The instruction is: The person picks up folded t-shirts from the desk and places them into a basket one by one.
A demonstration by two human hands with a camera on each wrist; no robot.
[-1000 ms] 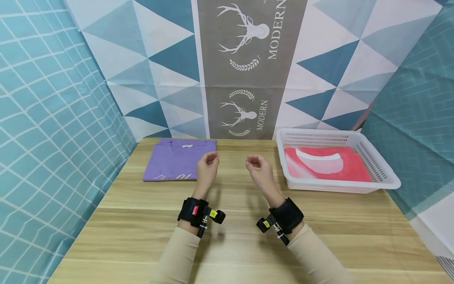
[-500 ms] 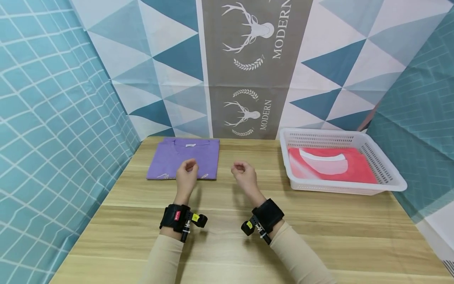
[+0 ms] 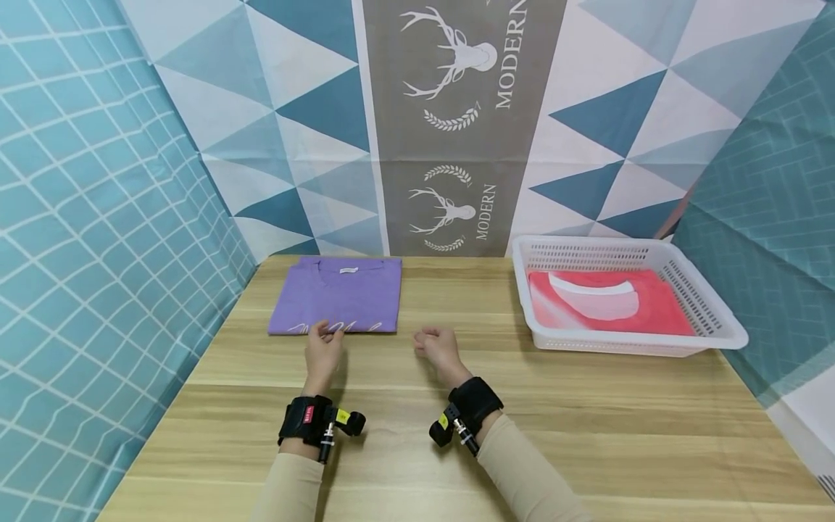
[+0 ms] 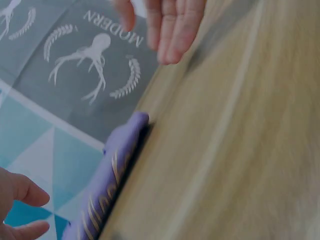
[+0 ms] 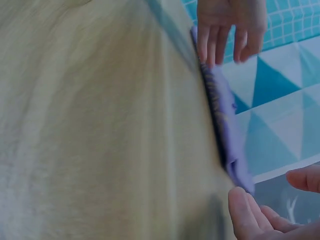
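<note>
A folded purple T-shirt (image 3: 339, 293) with pale lettering along its near edge lies on the wooden table, towards the back left. My left hand (image 3: 322, 357) hovers at its near edge, over part of the lettering; the left wrist view shows a gap between its thumb and finger (image 4: 31, 192). Right of the shirt and a little nearer to me is my right hand (image 3: 440, 353), above the table and holding nothing. Its fingers (image 5: 245, 212) and thumb stand apart in the right wrist view. Neither hand visibly grips the shirt.
A white perforated plastic basket (image 3: 600, 341) stands at the back right of the table (image 3: 587, 428). Inside lies a folded red garment (image 3: 655, 308) with a white and pink collar area. Patterned cloth hangs behind and on both sides.
Both hands have moved left and back towards me, from above the table's middle to near the shirt's front edge. Their fingers have loosened apart. The shirt and basket keep their places.
</note>
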